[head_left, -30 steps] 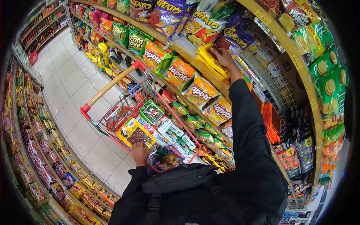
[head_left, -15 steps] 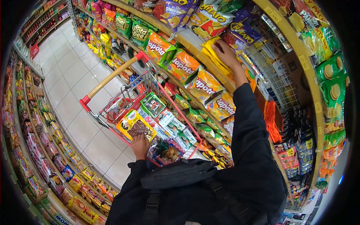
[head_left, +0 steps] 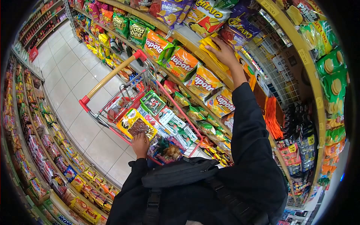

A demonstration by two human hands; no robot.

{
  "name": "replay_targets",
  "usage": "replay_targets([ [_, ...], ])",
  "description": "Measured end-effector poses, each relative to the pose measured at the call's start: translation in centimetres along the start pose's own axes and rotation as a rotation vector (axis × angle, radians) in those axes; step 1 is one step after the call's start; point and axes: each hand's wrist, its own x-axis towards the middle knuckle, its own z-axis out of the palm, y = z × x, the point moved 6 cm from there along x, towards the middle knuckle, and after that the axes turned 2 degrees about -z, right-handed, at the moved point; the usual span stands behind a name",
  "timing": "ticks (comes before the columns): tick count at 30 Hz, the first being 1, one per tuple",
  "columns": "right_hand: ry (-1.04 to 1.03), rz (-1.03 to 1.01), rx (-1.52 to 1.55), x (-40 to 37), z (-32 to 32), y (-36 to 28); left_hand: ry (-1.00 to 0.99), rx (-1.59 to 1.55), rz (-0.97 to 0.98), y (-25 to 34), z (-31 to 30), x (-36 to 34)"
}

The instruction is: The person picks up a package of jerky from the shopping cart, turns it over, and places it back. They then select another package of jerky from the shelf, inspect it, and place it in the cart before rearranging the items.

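Note:
My right hand [head_left: 225, 53] reaches to the upper shelf, its fingers closed over several flat yellow packets [head_left: 210, 52] standing there. Beside those packets are a yellow Chitato chip bag [head_left: 205, 18] and a purple one [head_left: 240, 28]. Low in front of my body, my left hand [head_left: 140, 145] grips the near edge of a yellow snack pack [head_left: 137, 124] with a picture of brown sticks. That pack is at the near side of the shopping cart [head_left: 182, 117]. Also in the cart are a black-and-green pack [head_left: 153, 102] and white-and-green packs [head_left: 173, 122]. My left fingertips partly cover the yellow pack.
Orange Japota bags [head_left: 183, 63] line the shelf below my right arm. The cart's wooden handle [head_left: 112, 77] points toward the tiled aisle [head_left: 80, 80]. Another snack shelf [head_left: 56, 150] curves along the left. Orange strips [head_left: 273, 118] hang right of my sleeve.
My right hand has shifted slightly up and left with its fingers on the yellow packets, which lean a little. My left hand and the cart stay nearly in place.

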Motion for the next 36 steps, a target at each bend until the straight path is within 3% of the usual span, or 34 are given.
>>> replay_targets([
  [6, 0.061, -0.046, -0.032, -0.2, 0.3, 0.0, -0.012, -0.026, -0.012, -0.2, 0.4, -0.2],
  [9, 0.288, -0.081, -0.065, -2.1, -1.5, 0.1, -0.059, -0.026, 0.012, -0.2, 0.7, -0.2],
  [10, 0.405, -0.079, 0.058, -3.1, -2.5, 0.4, -0.077, -0.007, 0.029, -0.1, 0.6, -0.1],
  [13, 0.645, 0.210, 0.430, -8.3, -3.9, 3.3, -0.183, -0.488, -0.180, -0.6, 1.2, 1.4],
  [14, 0.694, 0.285, 0.549, -9.2, -2.9, 6.5, -0.205, -0.588, -0.150, -0.4, 1.2, 2.8],
  [16, 0.710, 0.386, 0.694, -11.3, -3.6, 7.0, -0.262, -0.780, -0.092, 1.6, 0.9, 7.8],
  [17, 0.717, 0.437, 0.770, -12.5, -3.6, 7.4, -0.134, -0.690, 0.121, 5.9, -4.2, 11.2],
  [18, 0.665, 0.379, 0.801, -12.4, -2.5, 8.6, -0.120, -1.009, 0.132, 7.9, -4.4, 14.9],
  [20, 0.500, 0.390, 0.673, -13.0, -2.6, 7.3, -0.070, -0.788, 0.425, 16.3, -12.3, 21.6],
  [22, 0.393, 0.397, 0.563, -13.0, -2.3, 5.6, -0.064, -0.952, 0.529, 22.3, -14.1, 27.9],
  [24, 0.345, 0.408, 0.470, -12.8, -1.8, 4.0, -0.081, -0.909, 0.632, 27.9, -14.4, 33.0],
  [27, 0.464, 0.304, 0.448, -11.5, -0.1, 3.8, -0.144, -0.583, 0.731, 33.8, -13.4, 36.2],
  [31, 0.499, 0.358, 0.434, -11.0, 0.6, 4.9, -0.480, -0.607, 0.784, 35.4, -9.2, 38.2],
  [36, 0.481, 0.380, 0.519, -11.3, 0.8, 5.1, -0.567, -0.845, 0.711, 35.6, -8.6, 37.5],
])
